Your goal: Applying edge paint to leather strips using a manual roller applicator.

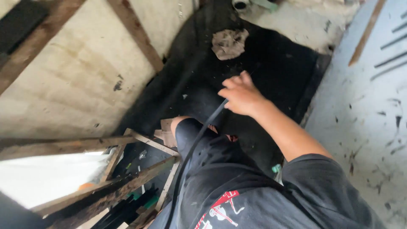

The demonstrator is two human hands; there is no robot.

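Observation:
My right hand [240, 94] reaches out over a black mat [280, 59] on the floor, its fingers closed around a thin black strip [199, 138]. The strip runs from the hand down past my knee and along my dark shorts toward the bottom of the view. My forearm and black sleeve fill the lower right. My left hand is out of sight.
A crumpled brown scrap [229, 43] lies on the mat beyond the hand. Weathered wooden beams [140, 34] cross a pale wall on the left. A rough wooden frame [127, 180] with dark and green bits under it stands at lower left. A speckled white surface [369, 114] is on the right.

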